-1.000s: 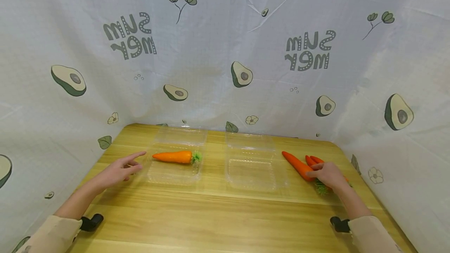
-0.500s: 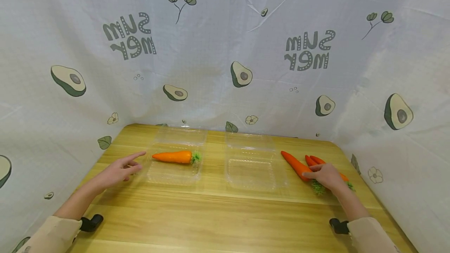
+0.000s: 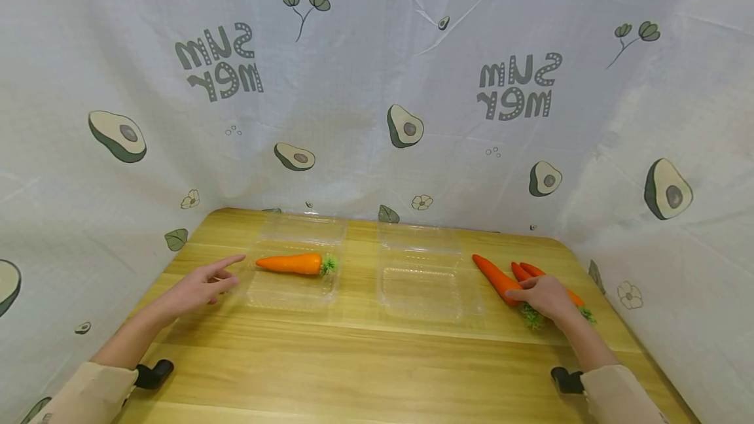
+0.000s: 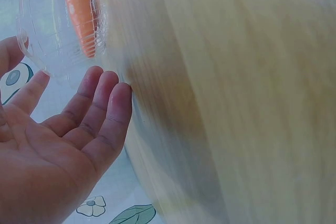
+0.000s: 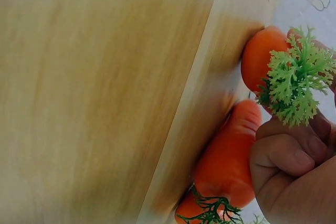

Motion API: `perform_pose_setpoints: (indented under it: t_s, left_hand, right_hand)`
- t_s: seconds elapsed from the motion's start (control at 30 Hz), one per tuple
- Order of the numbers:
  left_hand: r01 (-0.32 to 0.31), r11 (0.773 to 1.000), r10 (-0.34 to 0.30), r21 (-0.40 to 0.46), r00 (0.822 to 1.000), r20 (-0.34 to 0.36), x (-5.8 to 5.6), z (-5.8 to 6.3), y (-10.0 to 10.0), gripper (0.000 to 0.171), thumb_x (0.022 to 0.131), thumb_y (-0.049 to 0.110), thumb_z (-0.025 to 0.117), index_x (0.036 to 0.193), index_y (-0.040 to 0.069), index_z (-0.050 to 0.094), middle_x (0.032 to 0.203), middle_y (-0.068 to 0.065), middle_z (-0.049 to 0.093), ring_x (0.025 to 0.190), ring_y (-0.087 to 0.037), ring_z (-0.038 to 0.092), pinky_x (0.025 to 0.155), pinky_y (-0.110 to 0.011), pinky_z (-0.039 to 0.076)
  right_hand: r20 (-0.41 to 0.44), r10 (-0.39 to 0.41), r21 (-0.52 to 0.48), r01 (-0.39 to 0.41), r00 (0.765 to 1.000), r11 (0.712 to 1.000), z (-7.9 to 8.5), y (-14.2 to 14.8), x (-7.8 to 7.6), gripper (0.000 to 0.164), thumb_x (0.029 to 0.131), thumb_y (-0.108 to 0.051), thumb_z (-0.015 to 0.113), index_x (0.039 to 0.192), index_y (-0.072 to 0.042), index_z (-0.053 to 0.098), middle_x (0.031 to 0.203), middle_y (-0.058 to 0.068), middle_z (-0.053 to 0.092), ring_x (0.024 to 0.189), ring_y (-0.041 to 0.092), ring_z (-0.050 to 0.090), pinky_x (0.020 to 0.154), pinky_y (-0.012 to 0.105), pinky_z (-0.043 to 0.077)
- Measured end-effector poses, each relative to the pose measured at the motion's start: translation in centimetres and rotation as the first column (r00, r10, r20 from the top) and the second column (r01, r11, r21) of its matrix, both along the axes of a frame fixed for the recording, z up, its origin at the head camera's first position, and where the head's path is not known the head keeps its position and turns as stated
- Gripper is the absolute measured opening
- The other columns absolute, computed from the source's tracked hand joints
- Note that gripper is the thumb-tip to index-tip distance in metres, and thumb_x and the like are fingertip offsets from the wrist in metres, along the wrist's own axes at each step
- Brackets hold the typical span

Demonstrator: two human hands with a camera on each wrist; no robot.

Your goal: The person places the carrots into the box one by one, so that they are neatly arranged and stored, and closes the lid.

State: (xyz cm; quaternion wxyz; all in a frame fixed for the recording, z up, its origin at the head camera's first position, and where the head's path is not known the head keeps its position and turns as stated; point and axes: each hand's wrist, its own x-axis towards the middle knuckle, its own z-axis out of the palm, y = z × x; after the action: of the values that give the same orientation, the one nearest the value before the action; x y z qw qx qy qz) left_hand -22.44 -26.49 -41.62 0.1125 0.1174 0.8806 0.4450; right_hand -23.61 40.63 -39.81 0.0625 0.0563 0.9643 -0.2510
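My right hand point(image 3: 548, 294) pinches an orange carrot point(image 3: 493, 275) near its leafy end, at the right of the table. In the right wrist view, the thumb and curled fingers lie on either side of its green top point(image 5: 296, 80). Two more carrots point(image 5: 228, 163) lie beside it on the table, partly hidden by the hand in the head view. My left hand point(image 3: 203, 288) hangs by the left clear plastic box point(image 3: 285, 300), fingers loosely extended and holding nothing. Inside that box rests another carrot point(image 3: 291, 264), its tip towards the left hand.
A second clear plastic box point(image 3: 421, 313), lid folded back, stands between the left box and the carrots on the right. Behind and beside the wooden table point(image 3: 353, 371) hangs a white cloth point(image 3: 347, 84) with avocado prints. Black straps point(image 3: 154, 373) sit at both wrists.
The right hand and its carrot have shifted very slightly, uncovering more of the carrots behind. The left hand stays where it was.
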Motion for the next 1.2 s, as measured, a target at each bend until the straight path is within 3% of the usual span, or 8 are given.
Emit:
perform_pose_setpoints:
  t_s: [0.63, 1.2]
  left_hand:
    - [0.003, 1.0, -0.003, 0.002, 1.0, -0.004, -0.3, -0.4, -0.2, 0.063, 0.104, 0.032, 0.056, 0.159, 0.014, 0.031, 0.135, -0.028, 0.052, 0.108, -0.031, 0.058, 0.079, -0.037, 0.051]
    - [0.005, 1.0, -0.005, 0.006, 1.0, 0.0, -0.4, -0.4, -0.2, 0.062, 0.105, 0.032, 0.055, 0.159, 0.014, 0.031, 0.136, -0.028, 0.051, 0.103, -0.029, 0.058, 0.077, -0.037, 0.05]
  right_hand:
    - [-0.018, -0.007, -0.004, 0.007, 1.0, 1.0, 0.1, 0.0, -0.2, 0.071, 0.089, -0.045, 0.074, 0.124, 0.016, 0.062, 0.136, 0.04, 0.05, 0.121, 0.056, 0.047, 0.099, 0.062, 0.042]
    - [-0.037, -0.027, -0.029, 0.026, 0.999, 0.999, 1.1, 0.4, -0.8, 0.074, 0.089, -0.048, 0.072, 0.124, 0.016, 0.06, 0.132, 0.038, 0.054, 0.103, 0.04, 0.058, 0.086, 0.049, 0.05]
